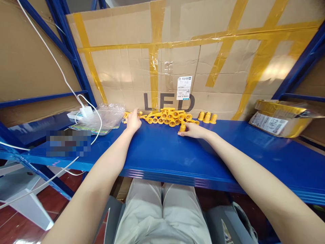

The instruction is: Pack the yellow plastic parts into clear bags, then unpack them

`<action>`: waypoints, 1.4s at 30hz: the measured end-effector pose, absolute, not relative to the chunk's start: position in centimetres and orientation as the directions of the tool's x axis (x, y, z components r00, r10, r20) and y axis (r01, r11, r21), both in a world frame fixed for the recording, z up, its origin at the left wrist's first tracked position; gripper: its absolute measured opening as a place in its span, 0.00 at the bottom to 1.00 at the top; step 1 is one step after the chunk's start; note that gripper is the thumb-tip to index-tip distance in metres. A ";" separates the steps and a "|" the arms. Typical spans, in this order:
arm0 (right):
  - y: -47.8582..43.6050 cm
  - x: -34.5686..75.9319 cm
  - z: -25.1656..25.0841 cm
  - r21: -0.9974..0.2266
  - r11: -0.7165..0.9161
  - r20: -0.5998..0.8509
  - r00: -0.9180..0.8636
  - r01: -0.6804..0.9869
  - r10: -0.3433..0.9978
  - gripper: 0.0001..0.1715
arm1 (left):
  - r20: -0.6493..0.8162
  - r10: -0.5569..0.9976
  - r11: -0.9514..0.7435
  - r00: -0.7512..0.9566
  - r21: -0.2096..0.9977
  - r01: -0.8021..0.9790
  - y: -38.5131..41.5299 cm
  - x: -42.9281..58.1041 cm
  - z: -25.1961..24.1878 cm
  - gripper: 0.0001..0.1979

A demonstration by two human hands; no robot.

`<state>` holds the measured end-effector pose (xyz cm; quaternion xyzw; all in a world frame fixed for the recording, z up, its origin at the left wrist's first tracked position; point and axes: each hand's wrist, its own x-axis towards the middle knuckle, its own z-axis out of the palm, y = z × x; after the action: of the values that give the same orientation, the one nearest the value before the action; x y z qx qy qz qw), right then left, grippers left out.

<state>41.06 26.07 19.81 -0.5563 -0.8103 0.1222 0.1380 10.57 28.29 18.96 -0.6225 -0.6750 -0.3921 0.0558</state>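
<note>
A pile of several small yellow plastic caps (167,117) lies at the back of the blue shelf (162,152), against taped cardboard. My left hand (133,121) rests at the pile's left end, fingers curled over yellow pieces there. My right hand (193,130) lies flat-ish on the shelf, its fingertips pinching one upright yellow cap (182,127) just in front of the pile. Three yellow caps (207,117) stand in a row to the right of the pile.
A clear plastic bag (108,115) and a white charger with cable (86,111) lie at the left. A yellow-taped carton (278,117) sits at the right. A cardboard wall marked LED (169,101) closes the back. Blue rack posts (73,51) frame both sides.
</note>
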 end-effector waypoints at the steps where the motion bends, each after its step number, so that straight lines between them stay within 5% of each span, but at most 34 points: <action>1: 26.1 41.1 19.8 -0.347 0.352 0.084 -0.345 0.869 0.935 0.20 | 0.605 0.753 -0.110 -0.259 0.505 0.856 28.1 10.8 19.3 0.26; 6: 26.1 40.9 19.6 -0.345 0.378 0.084 -0.373 0.859 0.924 0.16 | 0.732 0.589 -0.350 -0.343 0.614 0.708 27.5 11.8 20.3 0.26; 11: 26.3 40.7 19.4 -0.274 0.406 0.193 -0.364 0.872 0.911 0.13 | 0.665 0.648 -0.475 -0.371 0.734 0.485 27.2 12.9 20.4 0.25; 22: 26.9 40.5 18.9 -0.140 0.590 0.365 -0.512 0.795 0.777 0.15 | 0.157 0.975 -0.177 -0.154 0.976 -0.127 25.6 14.9 21.4 0.22; 30: 26.9 40.4 18.9 -0.111 0.652 0.377 -0.575 0.750 0.726 0.19 | 0.126 0.992 -0.120 0.024 0.976 -0.180 25.6 15.2 20.6 0.23; 42: 26.1 40.0 19.3 -0.121 0.589 0.322 -0.530 0.799 0.785 0.19 | 0.106 0.993 -0.093 0.060 0.978 -0.185 25.4 15.6 20.6 0.22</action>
<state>40.03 26.09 19.28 -0.4529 -0.8743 -0.0209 0.1734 15.56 25.45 20.64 -0.4939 -0.4090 -0.5501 -0.5349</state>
